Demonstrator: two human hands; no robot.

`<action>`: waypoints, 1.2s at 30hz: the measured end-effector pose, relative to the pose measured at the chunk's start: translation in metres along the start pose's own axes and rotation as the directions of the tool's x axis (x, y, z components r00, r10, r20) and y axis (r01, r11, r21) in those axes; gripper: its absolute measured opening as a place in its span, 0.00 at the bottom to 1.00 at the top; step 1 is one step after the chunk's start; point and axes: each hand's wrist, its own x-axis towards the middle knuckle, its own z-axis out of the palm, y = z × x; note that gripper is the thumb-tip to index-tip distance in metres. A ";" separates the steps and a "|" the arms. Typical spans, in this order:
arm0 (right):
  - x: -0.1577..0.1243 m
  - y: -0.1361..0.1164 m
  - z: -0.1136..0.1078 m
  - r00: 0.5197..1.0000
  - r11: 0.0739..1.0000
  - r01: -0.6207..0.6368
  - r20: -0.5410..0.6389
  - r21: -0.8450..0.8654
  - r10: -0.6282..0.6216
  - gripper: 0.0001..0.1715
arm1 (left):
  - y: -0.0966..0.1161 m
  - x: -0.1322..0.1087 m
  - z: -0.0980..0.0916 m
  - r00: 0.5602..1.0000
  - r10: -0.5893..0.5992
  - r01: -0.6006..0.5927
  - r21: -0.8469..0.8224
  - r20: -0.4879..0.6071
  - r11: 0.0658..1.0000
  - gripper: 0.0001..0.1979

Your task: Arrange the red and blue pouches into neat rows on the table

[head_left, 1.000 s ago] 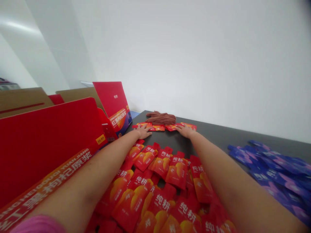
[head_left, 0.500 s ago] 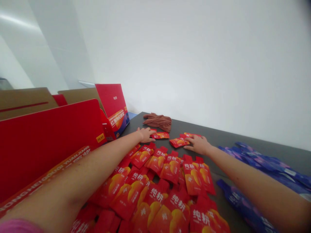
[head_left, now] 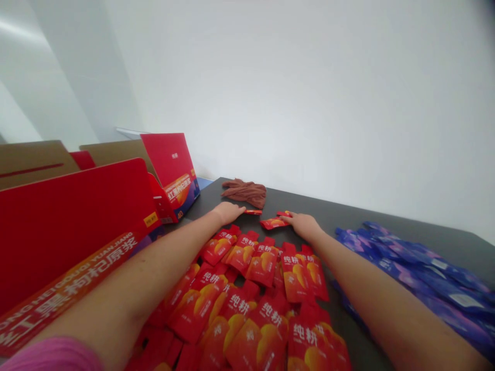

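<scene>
My left hand [head_left: 230, 212], fingers closed, grips a red pouch [head_left: 253, 212] at the far side of the pile; only a strip of the pouch shows past the fingertips. Just to its right, my right hand [head_left: 303, 225] pinches the end of another red pouch [head_left: 273, 222], and a further red edge shows behind it. Nearer to me, between my forearms, many red pouches with orange fruit prints [head_left: 266, 263] lie in overlapping rows. The brown cloth [head_left: 247, 194] lies crumpled beyond my left hand.
On the left stands an open red carton [head_left: 77, 226] with raised flaps, and a further red box panel [head_left: 170, 165] rises behind it. Blue-purple pouches [head_left: 417, 268] are heaped on the right of the dark table [head_left: 320, 210]. A white wall [head_left: 309, 103] borders the table's far side.
Both hands have closed on red pouches at the far side, and less of the left pouch shows. The camera view has shifted slightly to the right.
</scene>
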 end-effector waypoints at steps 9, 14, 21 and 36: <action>-0.019 -0.010 -0.024 0.969 0.974 -0.227 -0.100 -0.004 0.225 0.20 | -0.004 -0.034 -0.033 0.970 -0.119 0.129 0.033 -0.211 0.991 0.26; -0.027 -0.001 -0.044 0.955 0.959 -0.283 -0.083 0.030 0.285 0.18 | -0.004 -0.052 -0.063 0.920 -0.227 0.239 -0.003 -0.319 0.971 0.24; -0.040 0.003 -0.029 0.975 0.975 -0.183 0.149 0.129 0.164 0.21 | 0.004 -0.080 -0.081 0.875 -0.318 0.319 -0.060 -0.365 0.946 0.23; -0.087 -0.016 -0.065 0.923 0.928 -0.346 -0.128 0.135 0.363 0.18 | 0.026 -0.127 -0.117 0.850 -0.312 0.301 -0.095 -0.424 0.949 0.23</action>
